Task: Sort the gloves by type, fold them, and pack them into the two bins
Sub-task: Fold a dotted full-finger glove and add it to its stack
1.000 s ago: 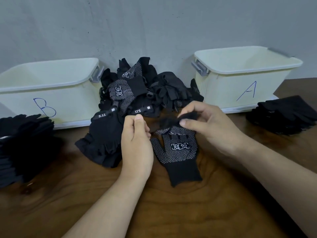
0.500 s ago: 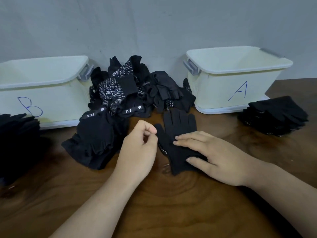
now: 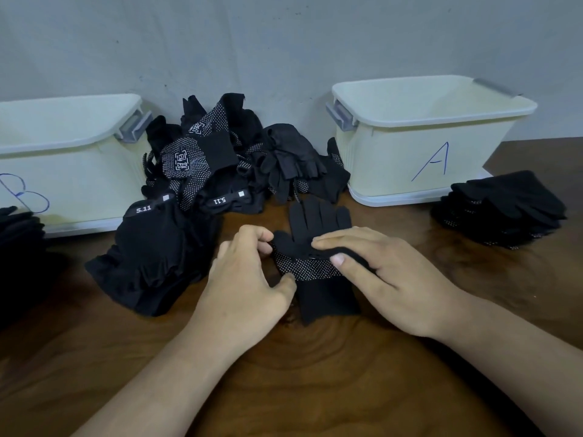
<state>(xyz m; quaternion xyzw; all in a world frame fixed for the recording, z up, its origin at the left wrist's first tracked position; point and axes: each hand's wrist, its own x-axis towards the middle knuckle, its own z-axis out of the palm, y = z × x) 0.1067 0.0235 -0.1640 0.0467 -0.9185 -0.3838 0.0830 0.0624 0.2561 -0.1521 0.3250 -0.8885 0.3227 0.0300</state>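
At the left, bin B (image 3: 79, 171) is cut by the frame's edge, as is the dark glove stack (image 3: 19, 234) before it. The right hand (image 3: 391, 272) covers the middle of the dotted glove (image 3: 318, 216). The curled fingertips of the left hand (image 3: 249, 285) hide whether they pinch its edge. Both forearms run off the bottom. The layers of the right stack (image 3: 501, 206) blur together, uncountable.

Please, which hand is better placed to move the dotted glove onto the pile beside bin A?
Probably right: the right hand pinches the dotted glove, and the pile beside bin A lies on its side; the left hand only touches its edge.
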